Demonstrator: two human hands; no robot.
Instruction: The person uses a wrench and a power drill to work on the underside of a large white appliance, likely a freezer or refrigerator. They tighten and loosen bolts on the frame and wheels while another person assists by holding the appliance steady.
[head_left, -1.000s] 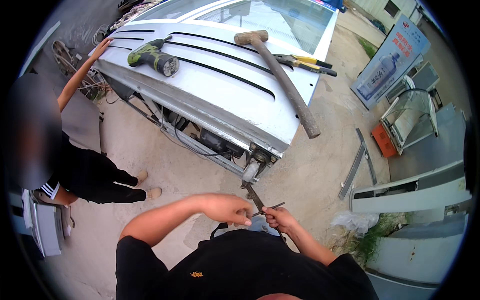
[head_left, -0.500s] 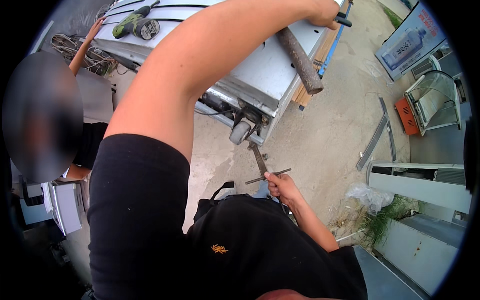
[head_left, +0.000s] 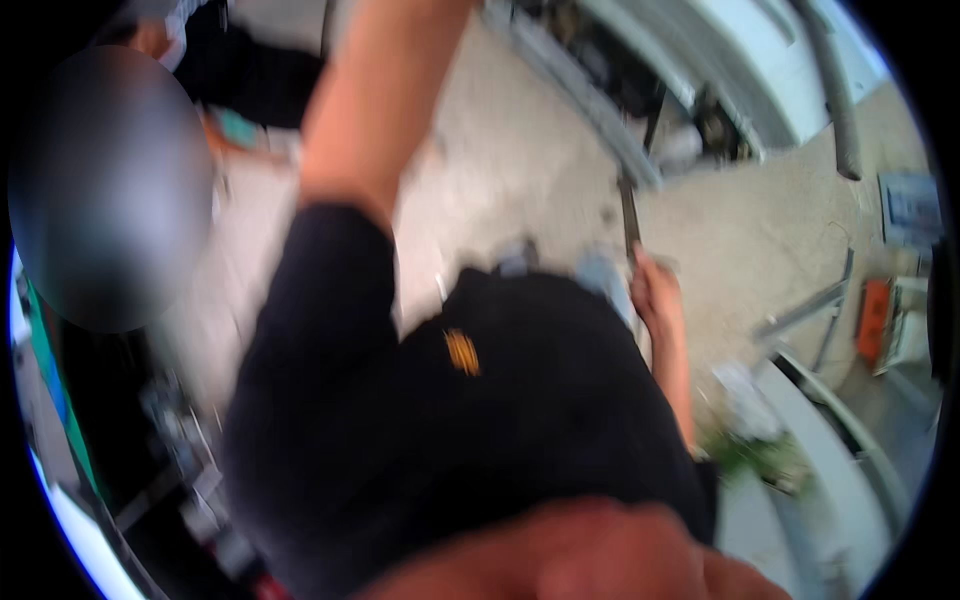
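At two o'clock, dark bar [head_left: 630, 212]: seemed stiff, best held low.
Right fingers [head_left: 652, 287]: curled round it (left hand lay unseen).

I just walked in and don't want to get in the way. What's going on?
The person's right hand holds a dark metal tool, its far end near the lower frame of a white appliance; blur hides whether they touch. The left arm extends beyond the top edge, so the left hand is unseen. Another person is at the left.
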